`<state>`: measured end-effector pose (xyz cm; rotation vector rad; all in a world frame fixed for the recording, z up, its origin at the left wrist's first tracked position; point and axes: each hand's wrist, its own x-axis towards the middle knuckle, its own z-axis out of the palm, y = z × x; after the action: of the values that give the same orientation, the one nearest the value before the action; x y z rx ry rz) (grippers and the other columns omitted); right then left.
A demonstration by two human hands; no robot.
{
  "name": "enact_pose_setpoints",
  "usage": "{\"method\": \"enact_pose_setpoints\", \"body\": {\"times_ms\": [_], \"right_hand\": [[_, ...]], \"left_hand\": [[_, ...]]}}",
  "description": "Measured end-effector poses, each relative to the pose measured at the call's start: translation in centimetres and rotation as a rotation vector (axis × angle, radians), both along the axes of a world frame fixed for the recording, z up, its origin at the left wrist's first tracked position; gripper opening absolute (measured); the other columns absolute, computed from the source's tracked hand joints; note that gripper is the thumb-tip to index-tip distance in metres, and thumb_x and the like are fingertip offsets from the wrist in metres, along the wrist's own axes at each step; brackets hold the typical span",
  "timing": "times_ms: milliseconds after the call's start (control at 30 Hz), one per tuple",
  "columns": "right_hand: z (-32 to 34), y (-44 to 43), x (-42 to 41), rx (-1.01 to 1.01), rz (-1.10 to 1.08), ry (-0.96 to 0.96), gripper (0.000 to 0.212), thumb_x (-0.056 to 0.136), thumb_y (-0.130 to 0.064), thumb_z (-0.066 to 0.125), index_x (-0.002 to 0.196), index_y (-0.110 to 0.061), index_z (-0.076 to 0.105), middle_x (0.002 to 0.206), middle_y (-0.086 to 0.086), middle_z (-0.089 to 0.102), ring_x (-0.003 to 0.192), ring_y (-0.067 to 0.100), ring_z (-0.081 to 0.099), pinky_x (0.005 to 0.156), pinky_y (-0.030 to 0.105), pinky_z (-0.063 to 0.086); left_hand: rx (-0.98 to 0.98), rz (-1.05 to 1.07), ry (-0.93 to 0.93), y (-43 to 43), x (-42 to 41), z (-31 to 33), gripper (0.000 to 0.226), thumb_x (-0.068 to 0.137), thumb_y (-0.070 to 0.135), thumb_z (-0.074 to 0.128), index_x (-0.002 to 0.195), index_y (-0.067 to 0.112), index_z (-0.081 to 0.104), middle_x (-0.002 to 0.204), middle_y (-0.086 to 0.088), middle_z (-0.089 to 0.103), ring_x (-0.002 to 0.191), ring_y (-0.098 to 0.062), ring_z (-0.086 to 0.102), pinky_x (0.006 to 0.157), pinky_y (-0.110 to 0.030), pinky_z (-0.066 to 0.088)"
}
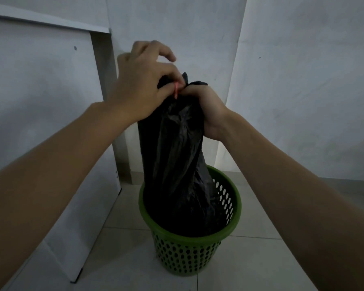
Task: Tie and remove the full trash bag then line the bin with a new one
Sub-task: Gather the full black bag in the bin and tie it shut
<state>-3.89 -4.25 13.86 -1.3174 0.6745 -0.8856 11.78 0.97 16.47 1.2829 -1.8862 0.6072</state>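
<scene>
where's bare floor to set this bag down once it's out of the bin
Bare tile floor lies right of the green bin and in front of it, toward the camera. Left is tight: only a narrow strip separates the bin from the white cabinet. The trash bag fills the bin.

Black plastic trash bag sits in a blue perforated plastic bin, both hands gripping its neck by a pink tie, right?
No: the head view shows a green perforated plastic bin, not blue. The black plastic trash bag sits in it, left hand and right hand gripping its neck by the pink tie.
</scene>
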Motion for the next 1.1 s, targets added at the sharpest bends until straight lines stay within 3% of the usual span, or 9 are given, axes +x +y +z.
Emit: {"method": "enact_pose_setpoints", "body": {"times_ms": [67, 200, 367, 500, 633, 733, 833, 967, 1100], "right_hand": [[-0.7, 0.1, -0.7, 0.112, 0.108, -0.166, 0.025, 0.090, -0.019, 0.046, 0.083, -0.006, 0.067, 0.081, 0.012, 0.065, 0.076, 0.026, 0.064, 0.076, 0.035, 0.050], [-2.3, -0.1, -1.6, 0.135, 0.243, -0.305, 0.026, 0.078, -0.010, 0.046, 0.097, -0.003, 0.062, 0.089, 0.016, 0.063, 0.083, 0.031, 0.061, 0.082, 0.038, 0.049], [-2.3, 0.3, 0.1, -0.128, 0.158, -0.022, 0.031, 0.091, -0.008, 0.067, 0.118, 0.006, 0.063, 0.113, 0.022, 0.069, 0.108, 0.035, 0.067, 0.103, 0.042, 0.051], [-2.1, -0.8, 1.0, -0.087, -0.206, -0.020, 0.029, 0.087, -0.002, 0.068, 0.115, 0.005, 0.067, 0.105, 0.024, 0.072, 0.092, 0.035, 0.072, 0.084, 0.040, 0.061], [-2.0, -1.9, 0.6, 0.129, -0.343, -0.082, 0.027, 0.085, -0.002, 0.067, 0.111, 0.003, 0.068, 0.093, 0.021, 0.071, 0.075, 0.032, 0.071, 0.069, 0.041, 0.062], [-1.5, -1.3, 2.0, 0.157, -0.310, -0.007, 0.028, 0.084, -0.006, 0.068, 0.111, 0.001, 0.068, 0.094, 0.018, 0.071, 0.078, 0.031, 0.070, 0.071, 0.037, 0.060], [-0.8, -1.5, 2.3, 0.116, -0.320, 0.124, 0.027, 0.081, -0.013, 0.072, 0.106, -0.004, 0.067, 0.102, 0.016, 0.073, 0.085, 0.030, 0.072, 0.079, 0.038, 0.061], [-0.3, -2.4, -1.1, -0.131, -0.247, 0.226, 0.062, 0.075, -0.053, 0.078, 0.122, -0.014, 0.064, 0.118, -0.001, 0.071, 0.109, 0.015, 0.068, 0.091, 0.041, 0.055], [-4.8, -2.8, -4.3, -0.339, -0.048, 0.433, 0.114, 0.068, -0.053, 0.082, 0.157, -0.028, 0.014, 0.161, 0.003, 0.025, 0.143, 0.010, 0.030, 0.110, 0.036, 0.033]], "left_hand": [[0.052, -0.129, 0.215, -0.6, -0.7, -0.3, 0.013, 0.081, 0.047, 0.066, 0.092, 0.044, 0.073, 0.121, 0.013, 0.058, 0.123, -0.012, 0.046, 0.105, -0.041, 0.035], [0.243, -0.213, 0.341, -1.3, -1.5, 0.1, 0.012, 0.080, 0.038, 0.077, 0.091, 0.043, 0.074, 0.108, 0.015, 0.068, 0.103, 0.006, 0.059, 0.097, -0.011, 0.040], [0.486, -0.293, 0.603, -1.5, -2.1, 1.1, 0.019, 0.077, 0.025, 0.082, 0.095, 0.027, 0.079, 0.095, 0.004, 0.077, 0.099, -0.015, 0.071, 0.095, -0.031, 0.055], [0.666, -0.249, 0.657, -0.9, -0.6, 1.5, 0.069, 0.081, 0.014, 0.077, 0.142, 0.031, 0.049, 0.138, 0.001, 0.054, 0.125, -0.014, 0.053, 0.085, -0.017, 0.047], [0.991, -0.296, 0.636, 0.3, 0.0, -2.7, 0.125, 0.065, 0.022, 0.088, 0.158, 0.029, 0.004, 0.157, 0.005, 0.029, 0.140, -0.012, 0.034, 0.101, -0.022, 0.036], [0.946, -0.366, 0.566, -0.6, -2.9, -7.1, 0.086, 0.067, 0.020, 0.090, 0.140, 0.021, 0.044, 0.124, 0.013, 0.063, 0.103, 0.008, 0.061, 0.093, -0.020, 0.052], [0.746, -0.347, 0.825, -1.8, -5.2, -8.9, 0.033, 0.077, 0.022, 0.082, 0.102, 0.034, 0.063, 0.095, 0.015, 0.071, 0.081, 0.008, 0.066, 0.074, -0.016, 0.054], [0.764, -0.259, 0.922, -3.2, -4.7, -8.6, 0.013, 0.089, 0.038, 0.068, 0.101, 0.031, 0.071, 0.101, 0.003, 0.074, 0.092, -0.012, 0.069, 0.084, -0.028, 0.056], [0.674, -0.217, 1.155, -3.9, -3.9, -7.6, 0.015, 0.092, 0.036, 0.065, 0.085, 0.027, 0.075, 0.100, 0.002, 0.074, 0.095, -0.016, 0.069, 0.094, -0.036, 0.054]]}}
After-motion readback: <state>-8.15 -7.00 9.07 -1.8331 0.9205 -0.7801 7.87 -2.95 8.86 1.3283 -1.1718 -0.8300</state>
